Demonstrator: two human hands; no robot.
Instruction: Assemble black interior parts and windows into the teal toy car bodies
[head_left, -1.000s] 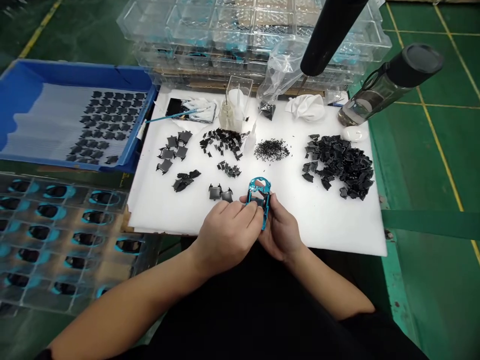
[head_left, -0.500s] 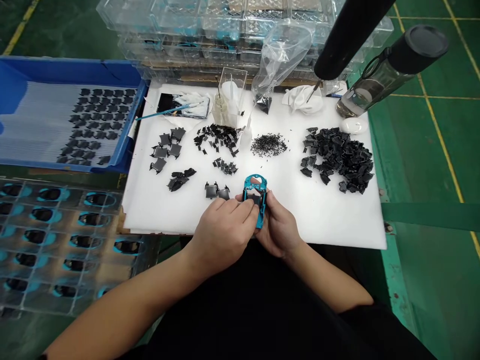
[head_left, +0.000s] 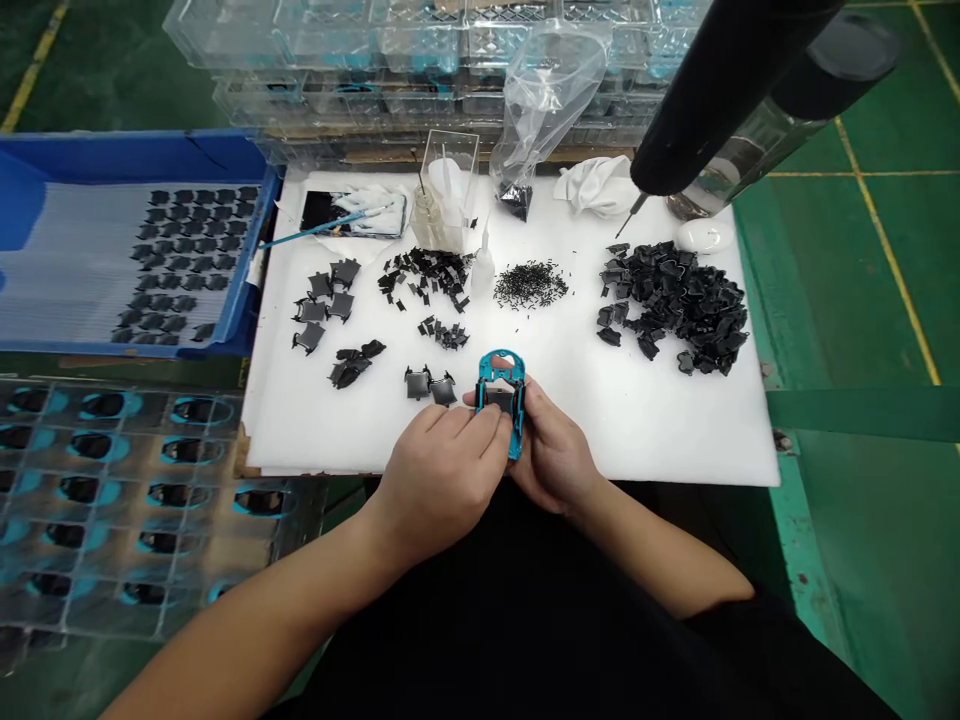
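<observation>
A blue frame-shaped part [head_left: 501, 372] with a black piece [head_left: 499, 400] set in its opening is held at the table's front edge. My right hand [head_left: 556, 450] is wrapped round its right side and underside. From the left, my left hand [head_left: 450, 460] presses bent fingers on the frame's lower part and the black piece; whether it pinches a smaller piece is hidden. Two black plates [head_left: 430, 385] lie just beyond my left knuckles. Farther back are heaps of small black clips [head_left: 431, 275] and tiny black pins [head_left: 532, 285].
A large heap of black parts [head_left: 682, 305] lies on the right of the white board [head_left: 675, 430]. Above it hangs a black screwdriver [head_left: 675, 130], beside a bottle [head_left: 750, 150]. At the left stand a blue bin [head_left: 75, 145] and a compartment tray [head_left: 210, 530].
The view has shifted slightly. Both hands still hold the blue part, with the left fingers in nearly the same place on it. The hanging screwdriver's tip is lower in the view.
</observation>
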